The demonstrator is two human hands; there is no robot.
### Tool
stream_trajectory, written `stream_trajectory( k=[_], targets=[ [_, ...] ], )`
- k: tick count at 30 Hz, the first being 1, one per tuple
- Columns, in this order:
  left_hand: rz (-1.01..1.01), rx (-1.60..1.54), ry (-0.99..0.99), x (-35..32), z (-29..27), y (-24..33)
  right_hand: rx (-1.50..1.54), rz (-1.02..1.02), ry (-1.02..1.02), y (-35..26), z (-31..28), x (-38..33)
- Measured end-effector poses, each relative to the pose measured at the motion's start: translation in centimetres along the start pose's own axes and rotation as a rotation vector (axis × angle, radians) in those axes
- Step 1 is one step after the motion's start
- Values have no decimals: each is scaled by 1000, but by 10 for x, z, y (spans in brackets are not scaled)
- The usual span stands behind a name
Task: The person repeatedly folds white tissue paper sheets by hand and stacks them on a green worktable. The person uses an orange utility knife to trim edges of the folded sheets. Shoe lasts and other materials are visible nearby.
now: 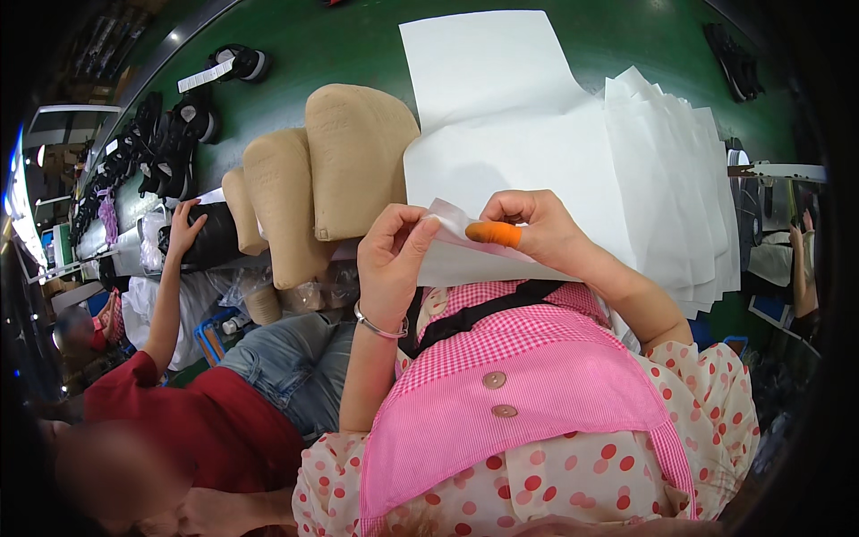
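Observation:
My left hand (391, 255) and my right hand (550, 234) are raised in front of my body, each pinching one side of a small, thin, pale, partly see-through sheet (450, 217). Whether it is paper or plastic film I cannot tell. An orange cover (495, 234) wraps one digit of my right hand. Beyond the hands, large white paper sheets (510, 148) lie on the green table, one reaching toward the far edge. To their left stand nested bundles of tan paper (358, 152), rounded and stuffed-looking.
A fanned stack of white sheets (667, 188) lies at the right. On the left are several black shoes (174, 148), with another shoe (240, 64) farther back. A person in a red top (215, 421) sits at my left, their hand (185, 228) on a black item.

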State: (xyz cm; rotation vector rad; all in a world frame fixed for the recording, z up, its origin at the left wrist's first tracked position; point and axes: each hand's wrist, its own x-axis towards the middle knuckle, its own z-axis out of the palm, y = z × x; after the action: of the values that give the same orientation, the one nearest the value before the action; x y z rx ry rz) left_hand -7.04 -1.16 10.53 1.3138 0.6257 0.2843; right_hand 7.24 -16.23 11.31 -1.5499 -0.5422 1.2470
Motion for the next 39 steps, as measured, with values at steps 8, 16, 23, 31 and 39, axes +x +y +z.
stream_trajectory(
  k=[8,16,23,31,39],
  targets=[
    [55,-25,-80,5,-6,-12,80,-75,-111,-8,-7,6],
    [256,277,123,2,1,-5,157,-95,-33,-8,14,8],
    [-23,-74,105,-21,11,11,264,-111,49,0,26,8],
    [-69,-97,101,-25,12,3,130,-237,97,22,45,11],
    [-10,134,152,-27,15,0,-56,-384,116,18,43,7]
  ],
)
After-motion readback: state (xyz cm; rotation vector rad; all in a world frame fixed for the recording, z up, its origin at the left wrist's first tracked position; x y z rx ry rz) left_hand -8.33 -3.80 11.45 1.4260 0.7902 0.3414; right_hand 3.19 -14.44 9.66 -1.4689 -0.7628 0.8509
